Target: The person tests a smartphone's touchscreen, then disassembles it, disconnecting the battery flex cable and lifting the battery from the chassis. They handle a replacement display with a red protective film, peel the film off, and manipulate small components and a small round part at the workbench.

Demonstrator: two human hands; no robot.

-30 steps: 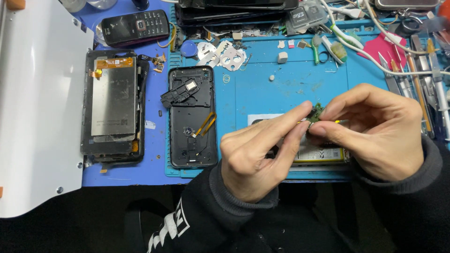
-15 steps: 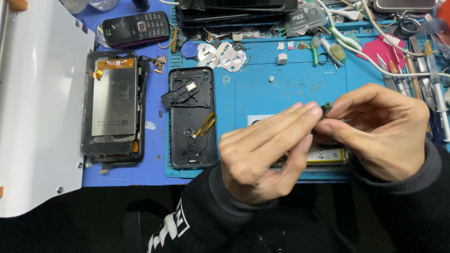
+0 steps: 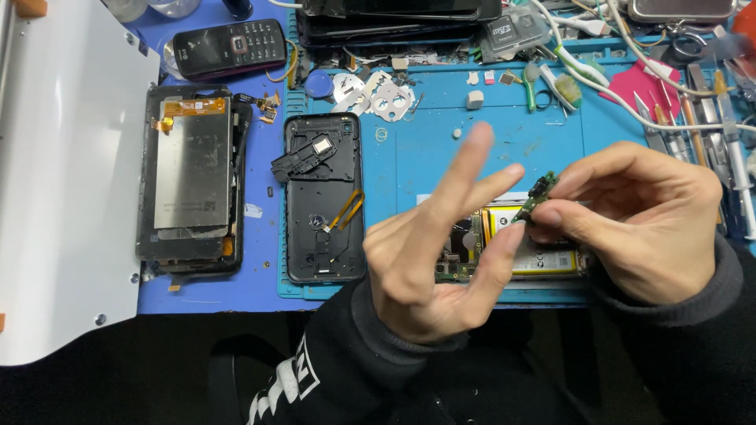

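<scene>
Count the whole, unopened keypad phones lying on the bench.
1: a black keypad phone lies at the far left of the blue mat, above the opened display assembly. Clutter at the back may hide others.

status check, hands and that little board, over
Right hand pinching small green circuit board. Left hand open, fingers spread beside it. Opened phone beneath.

Blue work mat (image 3: pixel 441 134), covering the bench. Black phone back shell (image 3: pixel 324 197), lying flat on the mat, an orange flex cable across it. Detached display assembly (image 3: pixel 191 177) with grey metal backing, left of the shell. Black keypad phone (image 3: pixel 229 47), upper left. White panel (image 3: pixel 67 181), far left. Metal shield plates (image 3: pixel 370 90), near the mat's top edge. Tweezers and hand tools (image 3: pixel 709 102), far right. White cable (image 3: pixel 630 86), crossing the upper right.
</scene>
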